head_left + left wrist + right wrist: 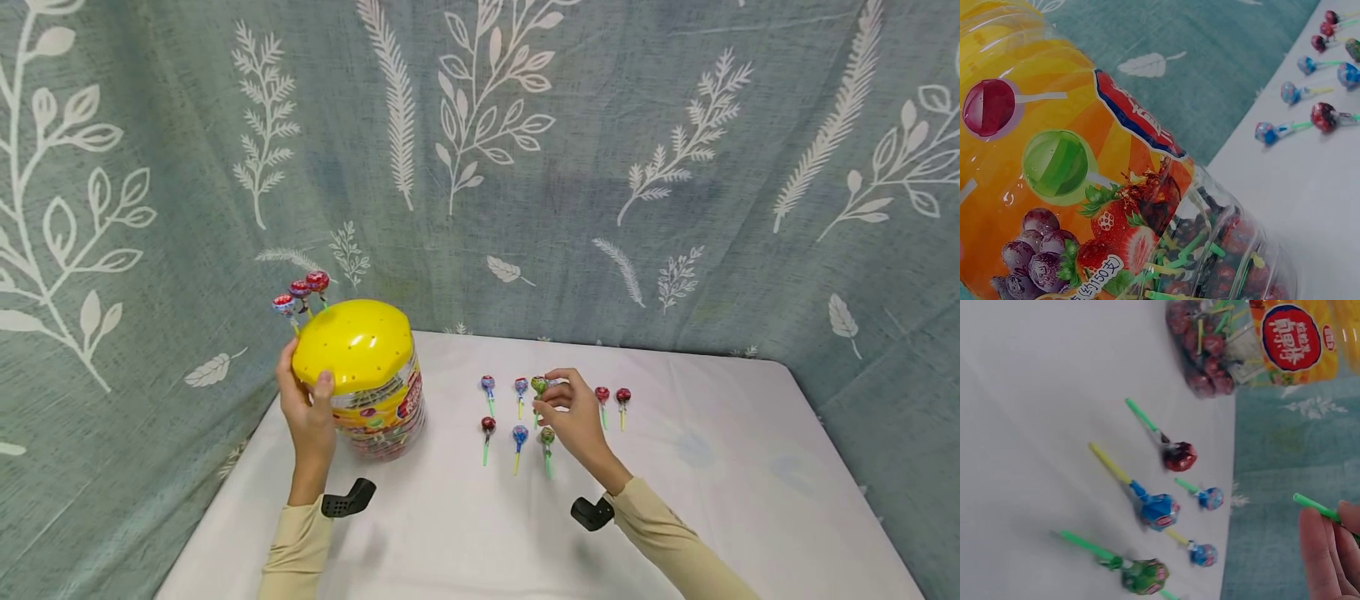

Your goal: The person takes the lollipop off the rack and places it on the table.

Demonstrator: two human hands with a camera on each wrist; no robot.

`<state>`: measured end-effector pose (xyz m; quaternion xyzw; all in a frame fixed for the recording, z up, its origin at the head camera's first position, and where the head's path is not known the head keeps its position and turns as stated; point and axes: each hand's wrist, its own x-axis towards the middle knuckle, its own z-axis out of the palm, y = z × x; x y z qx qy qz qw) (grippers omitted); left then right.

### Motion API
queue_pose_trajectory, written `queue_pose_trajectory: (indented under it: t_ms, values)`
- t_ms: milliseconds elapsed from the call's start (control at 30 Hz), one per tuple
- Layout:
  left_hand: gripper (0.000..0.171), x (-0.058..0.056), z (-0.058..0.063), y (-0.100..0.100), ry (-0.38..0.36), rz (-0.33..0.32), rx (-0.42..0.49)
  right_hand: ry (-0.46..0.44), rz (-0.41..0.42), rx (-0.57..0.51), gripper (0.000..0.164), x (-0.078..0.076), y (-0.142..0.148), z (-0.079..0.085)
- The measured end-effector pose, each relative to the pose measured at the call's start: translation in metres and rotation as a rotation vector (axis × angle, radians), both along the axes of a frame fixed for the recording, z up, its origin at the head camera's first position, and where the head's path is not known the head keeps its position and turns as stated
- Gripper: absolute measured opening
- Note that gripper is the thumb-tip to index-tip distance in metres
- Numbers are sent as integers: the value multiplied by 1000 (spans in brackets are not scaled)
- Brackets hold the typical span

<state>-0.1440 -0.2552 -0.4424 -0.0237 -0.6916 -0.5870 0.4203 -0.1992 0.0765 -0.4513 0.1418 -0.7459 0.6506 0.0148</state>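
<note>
My left hand (309, 421) grips the upper left side of a clear candy jar (390, 425), thumb on its yellow lid (358, 337). The jar leans slightly and holds many wrapped lollipops. Three lollipops (317, 281) stand up at the lid's far left; the lower ends of their sticks are hidden. To the right, my right hand (576, 414) pinches a green-wrapped lollipop (539, 384) by its green stick (1315, 505). In the left wrist view, the jar's fruit-printed label (1054, 162) fills most of the picture, and the left hand is out of sight.
Several lollipops lie in two rows around the right hand: a dark red one (488, 424), a blue one (520, 435) and a green one (547, 436) in front, more behind. They rest on a white-covered table (465, 533). A leaf-patterned curtain (562, 250) hangs behind.
</note>
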Motion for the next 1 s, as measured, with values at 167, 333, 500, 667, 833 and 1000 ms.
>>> queue_pose_trajectory:
  t_ms: [167,333,500,667,833,1000]
  values:
    - [61,-9,-16,-10,9,-1,6,-22,-15,16,40,0,7,-12]
    - [60,-12,-21,-12,25,3,10,-53,-41,32,40,1,16,-23]
    - [60,-10,-18,-11,17,4,7,-124,-95,48,41,0,24,-38]
    - [61,-3,-3,-2,21,-22,10,-199,-151,62,42,-11,32,-70]
    - [60,2,6,4,31,-25,13,-224,-157,48,43,-13,39,-86]
    - [60,3,8,7,29,-12,10,-235,-165,94,41,-10,48,-96]
